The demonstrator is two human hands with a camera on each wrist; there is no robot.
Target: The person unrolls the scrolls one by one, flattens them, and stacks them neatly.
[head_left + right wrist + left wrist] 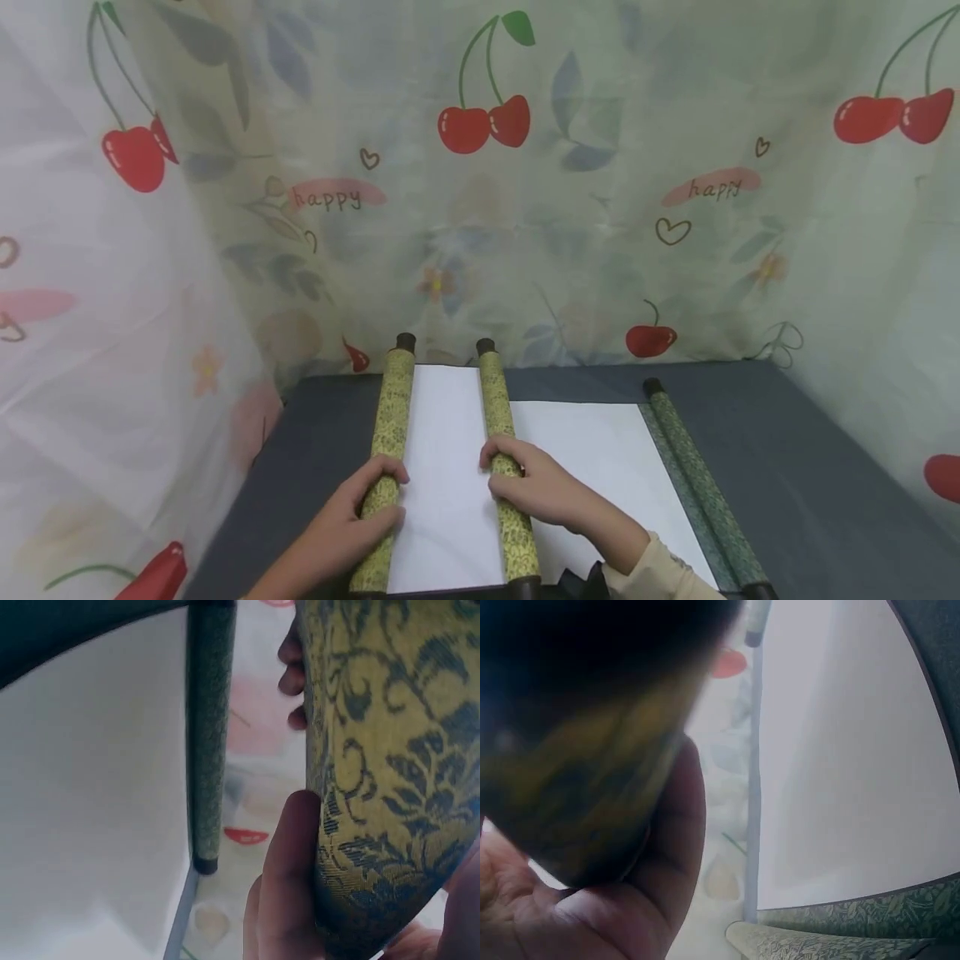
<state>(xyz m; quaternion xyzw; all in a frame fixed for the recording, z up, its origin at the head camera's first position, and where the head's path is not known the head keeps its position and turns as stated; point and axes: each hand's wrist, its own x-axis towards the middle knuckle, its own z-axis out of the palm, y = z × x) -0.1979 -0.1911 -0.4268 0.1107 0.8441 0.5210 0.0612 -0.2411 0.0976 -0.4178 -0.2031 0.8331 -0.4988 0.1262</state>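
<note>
A scroll with yellow, dark-patterned rolls stands partly opened, a strip of white paper (447, 500) between its two rolls. My left hand (358, 518) grips the left yellow roll (392, 392), its thumb and fingers curled round it. The right yellow roll (495, 392) is held by my right hand (543, 487) in the same way; the right wrist view shows its leaf pattern (405, 765) up close. Behind the yellow scroll lies a second scroll, with a white sheet (592, 450) and a green patterned roll (701, 475). The yellow scroll hides this sheet's left part.
A dark grey cloth (795, 467) covers the table. Printed curtains (570, 233) with cherries hang at the back and both sides. Beside my right sleeve (660, 571), a black object (577, 585) shows at the bottom edge; its kind is unclear.
</note>
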